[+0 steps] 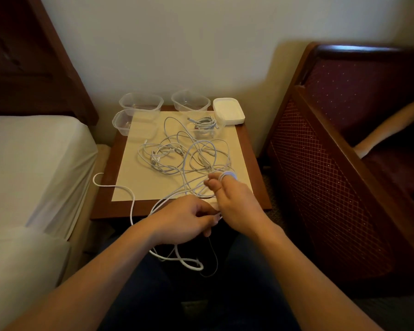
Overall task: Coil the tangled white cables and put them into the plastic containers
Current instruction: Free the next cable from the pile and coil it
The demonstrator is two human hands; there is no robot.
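A tangle of white cables [177, 154] lies spread over the small wooden table [258, 177]. My right hand [237, 206] is raised over the table's front right, with a white cable wound in loops [228, 175] round its fingers. My left hand [187, 218] pinches the same cable just beside the right wrist, at the table's front edge. One clear container [203, 124] at the back holds a coiled cable. Three other clear containers [141, 102] [190, 101] [134, 123] stand at the back left and middle.
A white lid or box [228, 111] sits at the table's back right corner. One thick white cable [120, 187] hangs off the front left edge onto my lap. A bed with white sheets [29, 168] stands left, a dark red armchair [344, 151] right.
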